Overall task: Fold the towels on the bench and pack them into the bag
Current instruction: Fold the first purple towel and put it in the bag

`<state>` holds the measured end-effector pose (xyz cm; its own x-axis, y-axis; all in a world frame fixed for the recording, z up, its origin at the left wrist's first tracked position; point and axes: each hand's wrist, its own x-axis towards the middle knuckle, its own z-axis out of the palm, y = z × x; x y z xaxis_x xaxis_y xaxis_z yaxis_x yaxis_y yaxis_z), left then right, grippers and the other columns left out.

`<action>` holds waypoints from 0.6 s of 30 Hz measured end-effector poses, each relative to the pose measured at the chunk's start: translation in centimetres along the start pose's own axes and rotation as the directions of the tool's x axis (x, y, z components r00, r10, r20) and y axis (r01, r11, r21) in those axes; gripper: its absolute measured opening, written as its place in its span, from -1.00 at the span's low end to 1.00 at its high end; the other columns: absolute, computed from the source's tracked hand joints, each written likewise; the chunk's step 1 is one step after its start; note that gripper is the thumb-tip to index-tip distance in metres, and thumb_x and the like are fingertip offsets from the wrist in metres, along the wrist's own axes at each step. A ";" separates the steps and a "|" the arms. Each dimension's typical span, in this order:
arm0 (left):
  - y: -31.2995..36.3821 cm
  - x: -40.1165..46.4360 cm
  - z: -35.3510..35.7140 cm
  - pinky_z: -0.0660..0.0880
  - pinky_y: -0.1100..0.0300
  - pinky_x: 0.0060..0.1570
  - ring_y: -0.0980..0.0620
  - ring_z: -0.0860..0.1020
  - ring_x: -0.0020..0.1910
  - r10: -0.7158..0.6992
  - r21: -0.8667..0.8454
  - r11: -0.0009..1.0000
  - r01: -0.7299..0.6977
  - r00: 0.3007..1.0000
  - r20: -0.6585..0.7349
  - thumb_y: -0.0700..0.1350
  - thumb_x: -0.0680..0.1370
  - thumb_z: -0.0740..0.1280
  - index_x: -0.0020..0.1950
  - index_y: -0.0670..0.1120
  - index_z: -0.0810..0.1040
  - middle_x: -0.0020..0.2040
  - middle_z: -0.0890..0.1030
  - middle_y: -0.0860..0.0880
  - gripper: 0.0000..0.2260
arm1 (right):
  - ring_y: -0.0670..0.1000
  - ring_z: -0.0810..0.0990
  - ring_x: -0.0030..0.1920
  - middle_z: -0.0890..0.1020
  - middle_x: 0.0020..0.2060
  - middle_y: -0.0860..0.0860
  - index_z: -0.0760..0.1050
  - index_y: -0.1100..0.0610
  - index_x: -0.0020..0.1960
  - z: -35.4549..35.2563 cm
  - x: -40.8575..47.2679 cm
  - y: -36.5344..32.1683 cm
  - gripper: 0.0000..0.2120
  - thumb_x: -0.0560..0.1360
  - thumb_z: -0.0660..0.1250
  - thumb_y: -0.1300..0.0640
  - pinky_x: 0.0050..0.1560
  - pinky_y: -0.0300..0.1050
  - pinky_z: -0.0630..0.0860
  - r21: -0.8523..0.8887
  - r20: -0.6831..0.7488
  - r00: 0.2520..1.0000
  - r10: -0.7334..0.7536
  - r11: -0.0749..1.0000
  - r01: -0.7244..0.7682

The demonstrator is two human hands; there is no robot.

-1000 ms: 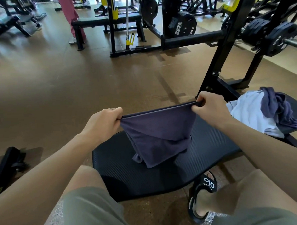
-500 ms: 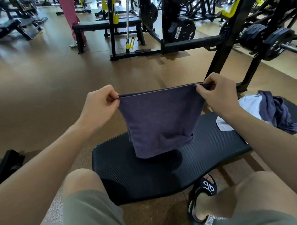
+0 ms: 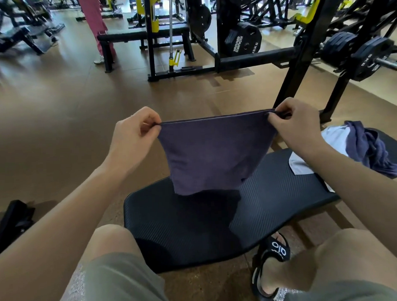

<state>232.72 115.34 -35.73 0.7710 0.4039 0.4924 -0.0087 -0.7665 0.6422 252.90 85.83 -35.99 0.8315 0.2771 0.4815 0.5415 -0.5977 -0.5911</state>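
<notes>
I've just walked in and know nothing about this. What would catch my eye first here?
Front and centre, a dark purple towel hangs stretched between the left hand and right hand, each pinching a top corner above the black bench. To the right on the bench lies a crumpled heap, a white towel under a navy one.

You hold a dark purple towel (image 3: 211,154) up at the centre of the frame, its top edge pulled taut between your left hand (image 3: 134,136) and right hand (image 3: 293,124), each pinching a top corner. It hangs doubled over, the lower edge clear of the black ribbed bench pad (image 3: 273,192) below it. At the right edge of the frame, on that same pad, a white towel (image 3: 334,136) lies crumpled, with a navy towel (image 3: 370,148) bunched on top of it. A black bag (image 3: 13,222) lies on the floor at the lower left.
</notes>
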 end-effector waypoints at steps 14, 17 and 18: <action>-0.8 -0.2 -0.4 0.50 -0.07 -0.05 -0.05 0.50 -0.10 0.253 0.212 0.910 -0.356 0.883 0.396 -0.23 0.65 0.25 0.09 0.05 0.49 0.00 0.47 0.07 -0.83 | -0.19 0.61 -0.35 0.63 -0.37 0.04 0.43 0.13 -0.22 -0.2 -0.3 1.9 -0.85 0.49 0.31 0.28 -0.28 -0.24 0.46 -0.026 0.221 0.975 -0.029 0.999 0.035; -0.9 -0.3 -0.5 0.50 -0.07 -0.08 -0.05 0.49 -0.13 0.243 0.239 0.901 -0.362 0.877 0.414 -0.20 0.63 0.29 0.04 0.04 0.46 -0.05 0.45 0.09 -0.88 | -0.14 0.62 -0.38 0.62 -0.38 0.05 0.42 0.14 -0.23 0.0 -0.6 2.1 -0.85 0.48 0.30 0.30 -0.22 0.00 0.59 -0.006 0.209 0.978 -0.008 1.000 0.009; -0.9 -0.3 -0.5 0.50 -0.06 -0.09 -0.04 0.49 -0.14 0.242 0.245 0.900 -0.360 0.881 0.406 -0.20 0.62 0.30 0.03 0.03 0.46 -0.07 0.46 0.09 -0.88 | -0.12 0.64 -0.37 0.62 -0.38 0.05 0.43 0.13 -0.23 0.0 -0.6 2.2 -0.85 0.48 0.31 0.30 -0.19 0.06 0.63 -0.002 0.206 0.979 0.000 1.000 0.000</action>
<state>232.17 116.17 -36.19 0.9358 -0.0329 0.3509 -0.1300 -0.9576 0.2570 253.56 84.40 -37.60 0.8392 0.4260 0.3380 0.5416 -0.5989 -0.5899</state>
